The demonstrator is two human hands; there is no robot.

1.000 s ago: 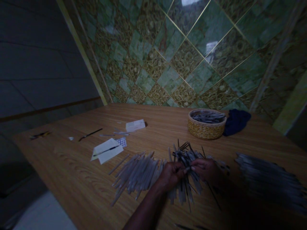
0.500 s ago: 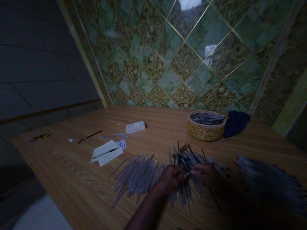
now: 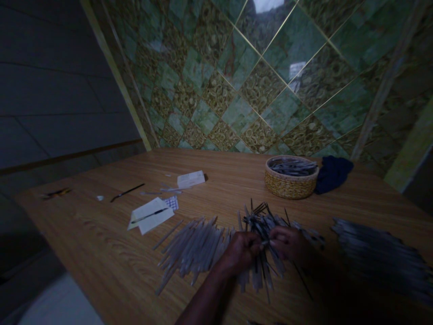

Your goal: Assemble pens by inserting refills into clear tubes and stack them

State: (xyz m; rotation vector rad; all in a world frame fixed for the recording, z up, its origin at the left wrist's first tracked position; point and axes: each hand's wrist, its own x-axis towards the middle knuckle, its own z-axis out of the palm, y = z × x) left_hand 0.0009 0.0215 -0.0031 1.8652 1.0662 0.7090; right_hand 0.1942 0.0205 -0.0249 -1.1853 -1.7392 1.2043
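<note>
My left hand (image 3: 244,248) is closed in a pinch, with the pale tip of a slim translucent plastic sleeve (image 3: 264,243) showing at its fingertips. Close beside it, my right hand (image 3: 287,243) is also pinched; what lies between its fingers is too dark to make out. Both hands meet over a loose heap of thin black sticks (image 3: 260,217) mixed with translucent sleeves. Left of the hands lies a spread pile of pale translucent sleeves (image 3: 192,248). On the right, a dark pile of similar slim pieces (image 3: 375,253) is laid out side by side.
A round woven basket (image 3: 290,184) full of slim pieces stands at the back right, against a dark blue cloth (image 3: 334,172). Papers with a pen (image 3: 152,215), a white box (image 3: 191,178), a dark slender tool (image 3: 126,192) and a yellow-black tool (image 3: 57,194) lie on the left.
The hands stay almost in place over the heap. The right fingers have shifted slightly upward; the piles look the same.
</note>
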